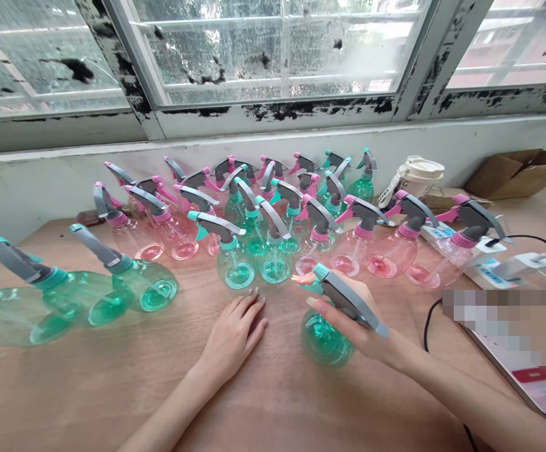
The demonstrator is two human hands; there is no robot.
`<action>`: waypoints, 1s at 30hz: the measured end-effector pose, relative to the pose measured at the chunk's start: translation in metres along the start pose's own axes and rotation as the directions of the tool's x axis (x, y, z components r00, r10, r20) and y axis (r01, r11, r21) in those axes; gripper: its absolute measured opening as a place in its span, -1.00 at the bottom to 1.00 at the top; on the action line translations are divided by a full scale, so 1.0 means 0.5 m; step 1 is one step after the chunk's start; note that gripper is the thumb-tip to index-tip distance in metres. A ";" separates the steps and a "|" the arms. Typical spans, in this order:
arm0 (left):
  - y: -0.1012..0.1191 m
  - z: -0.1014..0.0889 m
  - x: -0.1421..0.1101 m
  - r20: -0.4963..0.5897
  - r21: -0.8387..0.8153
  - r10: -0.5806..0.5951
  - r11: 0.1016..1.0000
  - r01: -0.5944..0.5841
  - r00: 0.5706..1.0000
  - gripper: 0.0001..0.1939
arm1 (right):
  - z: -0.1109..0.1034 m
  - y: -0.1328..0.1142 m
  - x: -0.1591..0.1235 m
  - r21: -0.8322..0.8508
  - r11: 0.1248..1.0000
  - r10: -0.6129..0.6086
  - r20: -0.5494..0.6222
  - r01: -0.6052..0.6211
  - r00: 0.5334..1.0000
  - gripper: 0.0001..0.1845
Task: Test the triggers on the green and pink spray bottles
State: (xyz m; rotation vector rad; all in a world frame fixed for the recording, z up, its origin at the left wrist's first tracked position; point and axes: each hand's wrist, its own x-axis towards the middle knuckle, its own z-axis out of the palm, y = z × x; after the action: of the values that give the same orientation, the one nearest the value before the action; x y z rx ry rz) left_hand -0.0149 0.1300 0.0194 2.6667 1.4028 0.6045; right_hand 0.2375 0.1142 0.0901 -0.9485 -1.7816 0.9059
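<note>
The right hand (355,311) is the working grip: it is closed round the neck of a green spray bottle (327,339) just under the sprayer head, thumb on the near side and fingers reaching past the far side. The trigger (311,287) sits between thumb and fingertips, so the hold is best kept on the neck, with no squeeze on that lever; a level base would keep the bottle steady. Its long axis looks near upright, though I cannot tell how much it leans or whether its base touches the worktop (277,405). The nozzle (319,271) points toward the far edge and somewhat left; the grey tail of the head runs back toward the near right.

The left hand (241,326) lies palm down, loosely spread and holding nothing, fingertips just short of the standing front green bottles (236,273).

Farther out, pink bottles (390,254) and more green ones crowd toward the far edge, three green bottles (148,285) stand toward the left edge, and a power strip (489,276) lies toward the right.
</note>
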 end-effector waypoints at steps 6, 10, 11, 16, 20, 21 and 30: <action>0.001 -0.002 0.001 0.003 0.017 0.006 1.000 -0.006 1.000 -0.66 | 0.003 0.006 -0.006 -0.032 0.998 -0.050 -0.026 0.050 0.998 -0.72; -0.001 0.002 0.000 -0.001 0.043 0.021 0.999 -0.021 1.000 -0.65 | 0.000 0.000 0.000 -0.029 0.996 -0.089 -0.021 0.089 0.996 -0.78; -0.001 0.003 0.000 -0.002 0.050 0.026 0.998 -0.025 1.000 -0.65 | -0.001 -0.003 0.002 -0.032 0.993 -0.113 -0.018 0.112 0.993 -0.83; -0.002 0.004 0.000 -0.007 0.058 0.033 0.998 -0.033 0.999 -0.65 | -0.003 -0.008 0.009 -0.102 0.975 -0.201 -0.015 0.199 0.979 -0.91; -0.002 0.003 0.000 -0.008 0.058 0.037 0.998 -0.036 0.999 -0.65 | -0.004 -0.004 0.008 -0.028 0.988 -0.150 0.015 0.151 0.989 -0.92; -0.003 0.003 0.000 -0.010 0.059 0.037 0.998 -0.036 0.999 -0.65 | -0.004 -0.004 0.007 -0.010 0.992 -0.122 0.021 0.122 0.992 -0.90; -0.004 0.004 -0.001 -0.020 0.061 0.039 0.997 -0.038 0.999 -0.66 | 0.002 -0.010 -0.003 -0.096 0.990 -0.104 -0.046 0.099 0.994 -0.91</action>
State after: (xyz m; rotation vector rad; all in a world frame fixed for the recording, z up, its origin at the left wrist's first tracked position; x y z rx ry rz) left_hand -0.0158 0.1312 0.0169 2.7483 1.3998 0.6049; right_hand 0.2358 0.1106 0.0935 -0.9231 -1.8249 0.7334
